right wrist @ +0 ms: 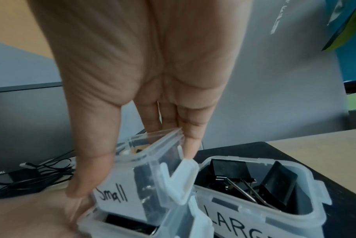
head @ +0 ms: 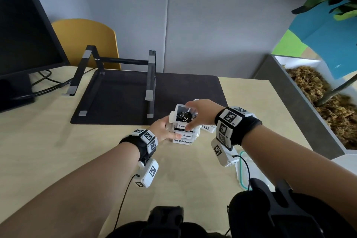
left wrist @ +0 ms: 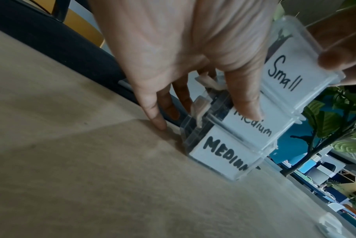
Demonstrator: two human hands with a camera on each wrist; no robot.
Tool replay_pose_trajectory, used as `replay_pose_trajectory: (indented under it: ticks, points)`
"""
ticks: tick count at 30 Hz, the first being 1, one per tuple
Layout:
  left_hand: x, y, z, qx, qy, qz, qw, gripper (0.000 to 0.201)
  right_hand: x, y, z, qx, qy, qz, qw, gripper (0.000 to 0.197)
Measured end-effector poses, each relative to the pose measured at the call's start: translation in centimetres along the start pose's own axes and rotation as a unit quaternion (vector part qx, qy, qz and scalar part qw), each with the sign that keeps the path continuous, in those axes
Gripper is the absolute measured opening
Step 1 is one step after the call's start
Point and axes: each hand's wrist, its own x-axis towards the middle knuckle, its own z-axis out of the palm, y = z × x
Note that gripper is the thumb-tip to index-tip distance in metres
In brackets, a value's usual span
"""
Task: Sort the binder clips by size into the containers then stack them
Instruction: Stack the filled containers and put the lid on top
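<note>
Two clear containers labelled Medium are stacked on the table, the lower (left wrist: 224, 156) under the upper (left wrist: 254, 127). My left hand (head: 172, 128) grips this stack from the left, thumb (left wrist: 246, 99) on the upper label. The Small container (head: 182, 116) holds small black clips and sits slightly tilted on top of the stack. My right hand (head: 193, 117) holds it from above, thumb (right wrist: 91, 161) on the front and fingers (right wrist: 189, 136) on the far side. The open Large container (right wrist: 254, 201) stands just right of the stack with large black binder clips (right wrist: 244, 182) inside.
A black laptop stand (head: 116, 83) sits on a dark mat (head: 183, 87) behind the stack. A monitor (head: 23, 25) and cables (head: 44, 83) are at the far left. A grey planter (head: 301, 106) borders the right edge. A clear lid with a green seal (head: 243, 172) lies under my right wrist.
</note>
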Motion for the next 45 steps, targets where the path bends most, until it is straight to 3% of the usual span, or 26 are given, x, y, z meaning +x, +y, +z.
replay_pose_trajectory:
  ticks: [13,19,26,31,34,38,43,45]
  points:
    - [-0.2,0.1,0.1,0.036,0.010,0.008,0.999,0.041,0.0,-0.2,-0.5,-0.031,-0.041,-0.004,0.999,0.074]
    - [-0.6,1.5,-0.9,0.148,-0.015,-0.007,0.989,0.040,0.0,-0.3,-0.5,-0.035,-0.044,0.001,0.998,0.075]
    - [-1.0,2.0,-2.0,0.020,0.025,-0.028,0.999,0.028,0.0,-0.2,-0.5,-0.022,-0.047,0.007,0.999,0.080]
    - [-1.1,2.4,-2.0,-0.072,0.063,0.005,0.995,0.023,0.2,0.0,-0.2,-0.011,-0.039,0.008,0.999,0.078]
    - [-0.8,2.9,-2.0,-0.076,0.076,0.005,0.994,0.039,0.3,0.0,-0.1,-0.013,-0.035,0.007,0.999,0.074]
    - [-0.8,3.4,-1.5,-0.071,0.080,0.009,0.994,0.044,0.3,0.1,0.1,-0.006,-0.033,0.006,0.999,0.073]
    - [-0.7,4.2,-1.7,-0.049,0.079,-0.021,0.995,0.026,0.3,0.2,0.0,0.003,-0.036,0.003,0.999,0.079]
    - [-0.4,4.2,-1.9,0.021,0.066,-0.035,0.997,0.016,0.2,0.3,0.1,0.005,-0.035,0.000,0.999,0.079]
